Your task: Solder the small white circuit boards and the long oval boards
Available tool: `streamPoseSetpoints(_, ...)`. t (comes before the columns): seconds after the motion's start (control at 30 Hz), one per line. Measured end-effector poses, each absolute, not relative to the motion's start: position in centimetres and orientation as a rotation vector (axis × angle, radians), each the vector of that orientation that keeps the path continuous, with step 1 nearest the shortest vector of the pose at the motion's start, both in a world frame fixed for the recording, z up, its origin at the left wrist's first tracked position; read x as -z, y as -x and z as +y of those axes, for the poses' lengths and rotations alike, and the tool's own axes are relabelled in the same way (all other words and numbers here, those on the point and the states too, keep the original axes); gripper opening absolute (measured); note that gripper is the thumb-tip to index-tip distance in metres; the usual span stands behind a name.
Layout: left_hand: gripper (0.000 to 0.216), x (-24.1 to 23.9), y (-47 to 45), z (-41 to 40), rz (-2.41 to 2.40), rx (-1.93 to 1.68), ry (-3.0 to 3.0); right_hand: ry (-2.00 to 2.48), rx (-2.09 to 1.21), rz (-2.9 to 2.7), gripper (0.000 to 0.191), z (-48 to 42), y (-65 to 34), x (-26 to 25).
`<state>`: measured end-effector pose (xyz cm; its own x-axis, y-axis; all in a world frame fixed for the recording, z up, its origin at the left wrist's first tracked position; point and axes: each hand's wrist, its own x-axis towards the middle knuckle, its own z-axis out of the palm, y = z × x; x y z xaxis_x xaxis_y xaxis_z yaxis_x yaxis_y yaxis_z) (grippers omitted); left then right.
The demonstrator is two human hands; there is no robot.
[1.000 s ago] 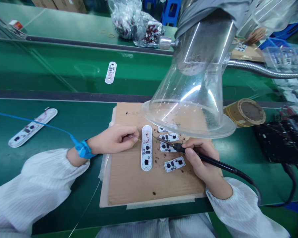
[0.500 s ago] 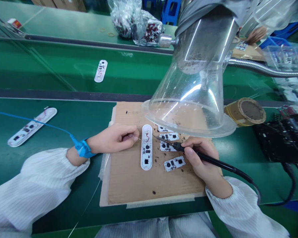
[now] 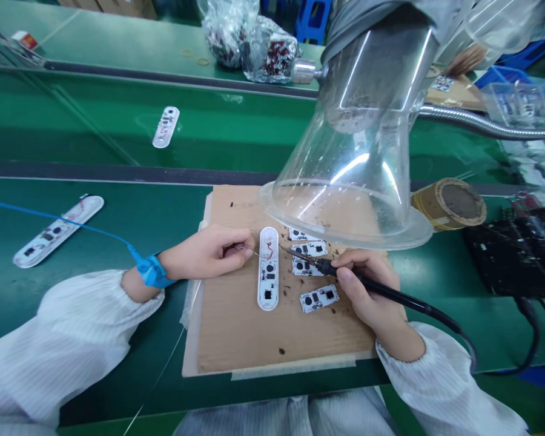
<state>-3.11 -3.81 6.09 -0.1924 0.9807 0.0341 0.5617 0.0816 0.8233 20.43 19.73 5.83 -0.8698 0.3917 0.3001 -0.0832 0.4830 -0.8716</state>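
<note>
A white oblong housing (image 3: 268, 303) lies on the cardboard sheet (image 3: 240, 339), with a circuit board and red wires inside it. Just left of it, my left hand (image 3: 222, 251) pinches a thin strand of solder wire (image 3: 253, 250), whose end reaches toward the board's wires. My right hand (image 3: 367, 284) grips a soldering iron (image 3: 329, 268) like a pen. Its tip points left, close to the housing's right edge and seemingly apart from it. Under and beside the iron lie several loose circuit boards (image 3: 319, 298). A blue wrist strap (image 3: 153, 270) circles my left wrist.
A clear fume hood (image 3: 345, 200) hangs low over the cardboard's far right. Behind my left arm lies another filled housing (image 3: 59, 232); one more housing (image 3: 166, 127) is on the green belt (image 3: 254, 133). At right stand a round tin (image 3: 449, 204) and black equipment (image 3: 518, 254). Another person's hand (image 3: 467, 60) shows far right.
The housing on the green belt has shifted left. Both my hands, the solder wire and the iron have hardly moved. The other person's hand has changed pose slightly.
</note>
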Motion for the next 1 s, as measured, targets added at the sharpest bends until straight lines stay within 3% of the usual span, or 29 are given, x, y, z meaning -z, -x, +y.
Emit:
streamPoseSetpoints(0.7, 0.015, -6.09, 3.13, -3.76, 1.829, -0.976, -1.524, 0.294, -1.335, -2.308, 0.026, 19.88, -20.46, -5.63)
streamPoseSetpoints(1.0, 0.015, -5.99, 3.13, -3.79, 1.832, -0.99, -1.544, 0.281, -1.327, -2.321, 0.019, 19.98, -20.4, -5.68)
